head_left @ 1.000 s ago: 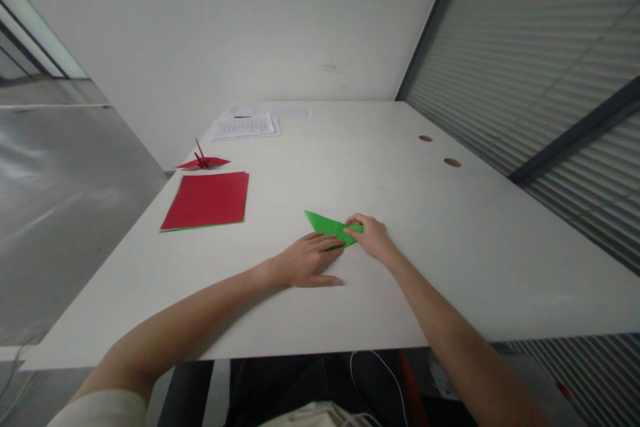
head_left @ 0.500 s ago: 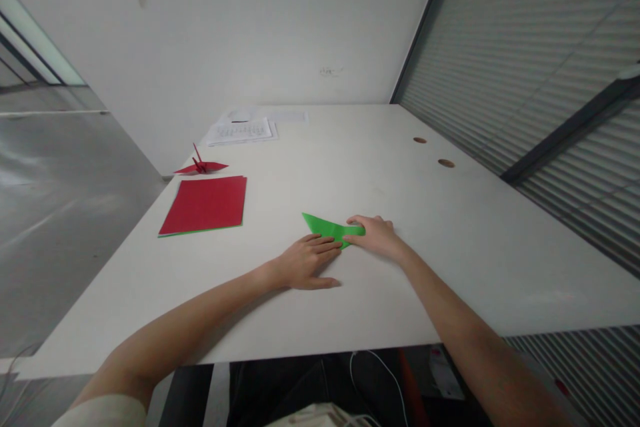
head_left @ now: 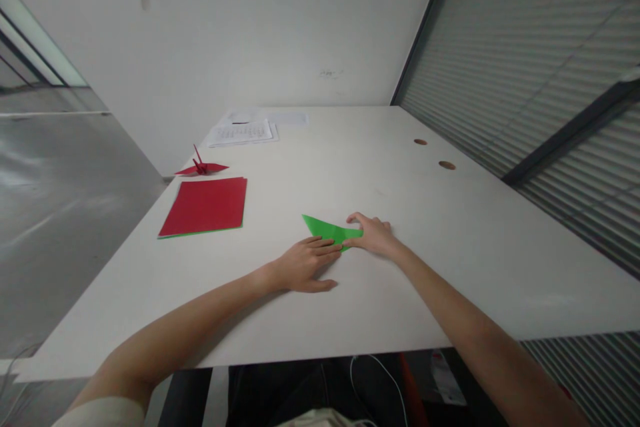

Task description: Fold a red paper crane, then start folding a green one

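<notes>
A folded piece of green origami paper (head_left: pixel 327 229) lies on the table in front of me, its pointed end to the upper left. My left hand (head_left: pixel 307 264) rests flat on its lower edge, fingers stretched out and thumb apart on the tabletop. At the paper's right end is my right hand (head_left: pixel 376 235). Its thumb touches the paper, and the curved index finger arches above. The right tip of the paper is hidden under that hand.
A stack of red paper squares (head_left: pixel 207 205), with green showing beneath, lies to the left. Behind it stands a red paper crane (head_left: pixel 201 167). Printed sheets (head_left: pixel 243 132) lie at the back left. Two round holes pierce the white table (head_left: pixel 380 173) on the right.
The raised, curled right part of the green paper now lies flatter. My right index finger has lifted slightly away from it. My left hand has stayed nearly in place.
</notes>
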`<state>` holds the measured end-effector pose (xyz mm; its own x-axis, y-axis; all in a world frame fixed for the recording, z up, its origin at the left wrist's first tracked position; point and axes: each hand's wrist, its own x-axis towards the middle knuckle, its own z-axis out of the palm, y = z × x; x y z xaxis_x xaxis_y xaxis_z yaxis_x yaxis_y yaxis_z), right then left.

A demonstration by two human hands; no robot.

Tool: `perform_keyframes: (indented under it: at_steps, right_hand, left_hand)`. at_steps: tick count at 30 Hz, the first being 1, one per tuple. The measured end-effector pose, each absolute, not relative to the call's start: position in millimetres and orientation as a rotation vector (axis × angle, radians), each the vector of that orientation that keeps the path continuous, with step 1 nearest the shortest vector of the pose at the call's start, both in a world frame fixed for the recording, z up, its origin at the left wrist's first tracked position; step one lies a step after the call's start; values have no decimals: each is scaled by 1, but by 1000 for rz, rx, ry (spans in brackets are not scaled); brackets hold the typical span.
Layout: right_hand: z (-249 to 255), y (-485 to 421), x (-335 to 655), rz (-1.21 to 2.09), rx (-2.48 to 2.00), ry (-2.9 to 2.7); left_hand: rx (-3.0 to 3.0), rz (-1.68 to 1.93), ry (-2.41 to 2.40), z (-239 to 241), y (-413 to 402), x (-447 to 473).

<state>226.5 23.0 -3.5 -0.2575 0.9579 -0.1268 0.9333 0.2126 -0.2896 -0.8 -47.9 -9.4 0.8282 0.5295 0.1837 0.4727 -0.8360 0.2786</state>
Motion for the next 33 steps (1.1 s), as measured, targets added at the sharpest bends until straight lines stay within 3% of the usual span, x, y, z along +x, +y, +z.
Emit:
perform_keyframes:
  at_steps: [33]
  right_hand:
    - [-11, 48, 283, 223, -1776, -2250]
  left_hand:
    - [2764, 381, 779, -10, -48, -3]
